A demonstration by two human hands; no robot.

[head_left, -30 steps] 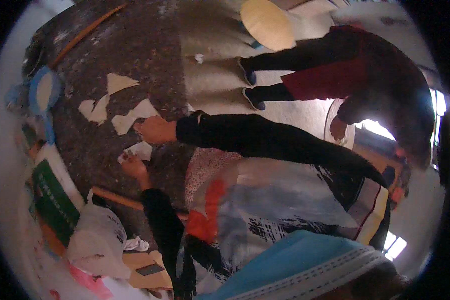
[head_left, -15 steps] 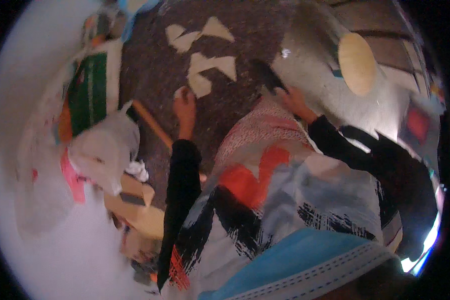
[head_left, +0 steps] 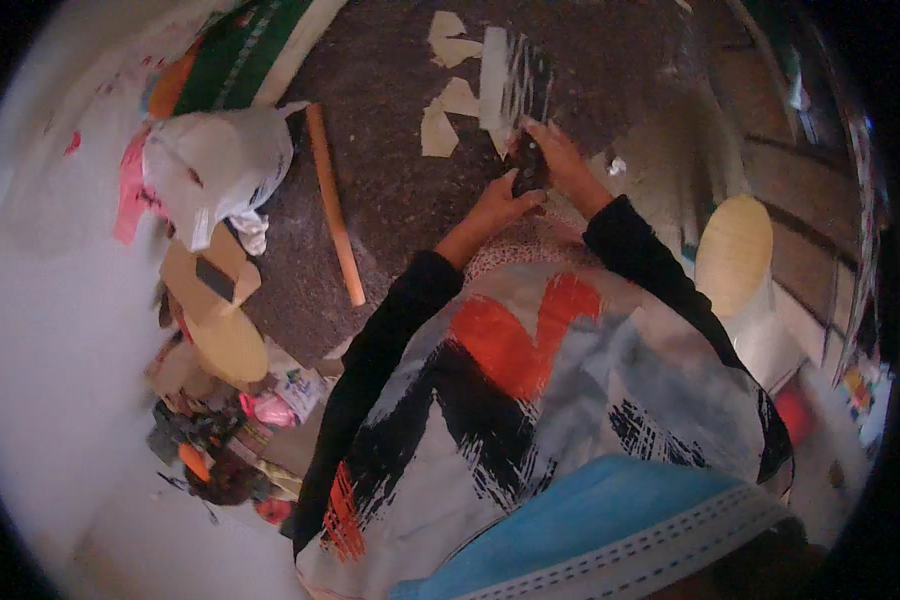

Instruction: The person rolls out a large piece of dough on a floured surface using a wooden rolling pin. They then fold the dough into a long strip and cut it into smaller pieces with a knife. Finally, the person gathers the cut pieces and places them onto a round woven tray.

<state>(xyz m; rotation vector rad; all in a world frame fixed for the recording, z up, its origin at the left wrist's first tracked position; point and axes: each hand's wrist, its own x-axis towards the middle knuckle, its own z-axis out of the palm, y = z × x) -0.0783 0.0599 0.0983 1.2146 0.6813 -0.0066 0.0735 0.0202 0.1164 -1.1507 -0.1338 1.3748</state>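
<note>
A broad-bladed knife (head_left: 515, 75) is held up in front of me, its pale, streaked blade pointing away from me. Its dark handle (head_left: 528, 178) is gripped from both sides. My left hand (head_left: 500, 208) closes on the handle's near end, and my right hand (head_left: 560, 160) closes higher up, by the blade. Left of the blade, flat cream pieces (head_left: 438, 132) with angular cut edges lie on the dark, speckled surface (head_left: 390, 100). What they are made of I cannot tell. The blade overlaps part of their group from here.
A flat brown wooden stick (head_left: 334, 205) lies to the left, near a white plastic bag (head_left: 215, 160). Pale oval pieces lie at the right (head_left: 738, 250) and lower left (head_left: 232, 345). A cluttered pile (head_left: 225, 450) sits further down left, and green striped cloth (head_left: 235, 60) is at the upper left.
My left hand has come away from beside the cream pieces and joined my right on the knife handle. The knife has turned so its broad blade shows. The whole view has shifted.
</note>
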